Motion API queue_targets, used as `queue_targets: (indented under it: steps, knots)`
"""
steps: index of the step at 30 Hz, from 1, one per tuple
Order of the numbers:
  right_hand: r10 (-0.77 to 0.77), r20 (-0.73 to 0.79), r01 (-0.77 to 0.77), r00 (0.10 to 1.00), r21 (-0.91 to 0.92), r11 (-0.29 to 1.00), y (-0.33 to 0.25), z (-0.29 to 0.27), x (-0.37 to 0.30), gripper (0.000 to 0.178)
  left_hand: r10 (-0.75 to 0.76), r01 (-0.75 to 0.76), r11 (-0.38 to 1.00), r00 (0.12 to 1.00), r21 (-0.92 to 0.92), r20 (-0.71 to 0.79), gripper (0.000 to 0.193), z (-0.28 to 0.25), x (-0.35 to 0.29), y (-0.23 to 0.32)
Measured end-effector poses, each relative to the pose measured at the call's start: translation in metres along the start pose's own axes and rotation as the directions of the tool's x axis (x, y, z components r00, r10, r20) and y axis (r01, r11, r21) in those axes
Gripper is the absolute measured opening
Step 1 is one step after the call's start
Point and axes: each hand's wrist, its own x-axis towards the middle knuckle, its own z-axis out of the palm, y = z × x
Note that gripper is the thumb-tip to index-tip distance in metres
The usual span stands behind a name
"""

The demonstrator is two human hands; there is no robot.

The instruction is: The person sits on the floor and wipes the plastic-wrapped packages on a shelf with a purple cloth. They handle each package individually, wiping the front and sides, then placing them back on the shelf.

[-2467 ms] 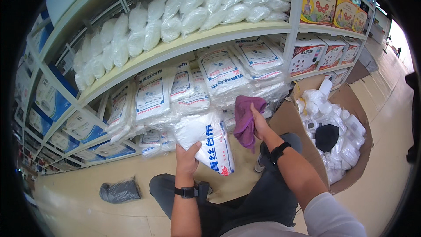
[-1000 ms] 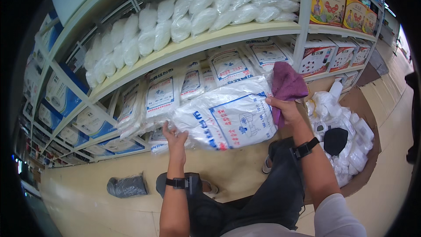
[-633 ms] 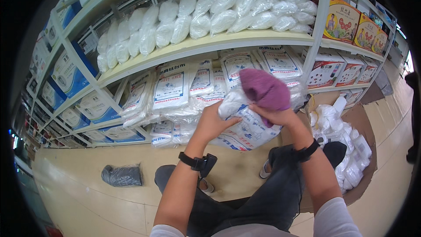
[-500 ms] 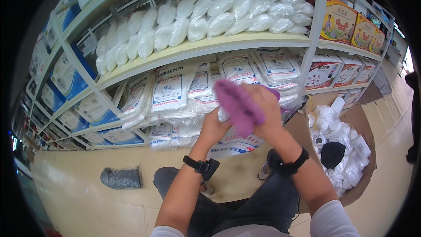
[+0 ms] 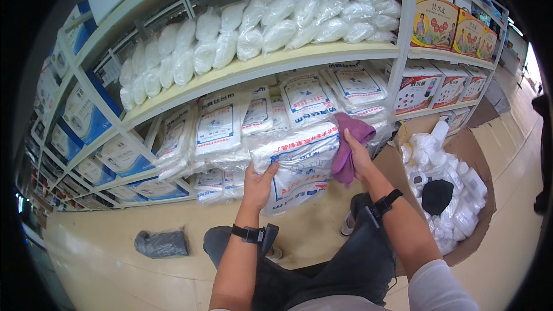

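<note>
A flat white package in clear plastic [image 5: 302, 164], printed in blue and red, is held up in front of the lower shelf. My left hand [image 5: 259, 185] grips its left edge, thumb on top. At its right edge my right hand [image 5: 360, 158] is closed on a crumpled purple cloth [image 5: 343, 164]; some of the cloth shows above the fingers. That hand's fingertips are partly hidden by the cloth, and whether they also grip the package I cannot tell. Similar packages [image 5: 218, 126] lie stacked on the shelf just behind.
Clear bags of white goods [image 5: 250, 43] fill the shelf above. To my right stands an open cardboard box [image 5: 487, 196] of white plastic items, with a black object [image 5: 437, 197] on top. A dark wrapped bundle [image 5: 162, 243] lies on the floor at left. Boxes [image 5: 435, 20] line the right shelves.
The package has come into full view between my hands. My right hand and the purple cloth, blurred over the middle before, are now at its right edge. My left hand has shifted left and down.
</note>
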Motion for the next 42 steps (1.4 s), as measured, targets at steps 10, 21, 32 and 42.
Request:
queue_targets:
  steps: [10,21,32,42]
  knots:
    - [-0.233,0.299,0.378,0.925,-0.781,0.497,-0.011,0.036,-0.025,0.081,-0.121,0.044,0.95,0.965,0.31,0.232,0.056,-0.027,0.002,0.067]
    - [-0.276,0.037,0.257,0.96,-0.498,0.828,0.008,0.063,-0.033,0.067,-0.245,-0.1,0.493,0.937,0.864,0.248,0.045,0.025,0.018,0.055]
    - [-0.377,0.661,0.655,0.649,-0.737,-0.166,0.02,0.096,-0.043,0.044,0.146,-0.398,0.409,0.917,0.821,0.372,0.033,0.034,0.003,0.013]
    - [-0.706,0.154,0.487,0.692,-0.821,0.297,0.013,0.059,-0.035,0.047,-0.099,0.1,0.836,0.995,0.54,-0.031,0.036,0.014,-0.003,0.039]
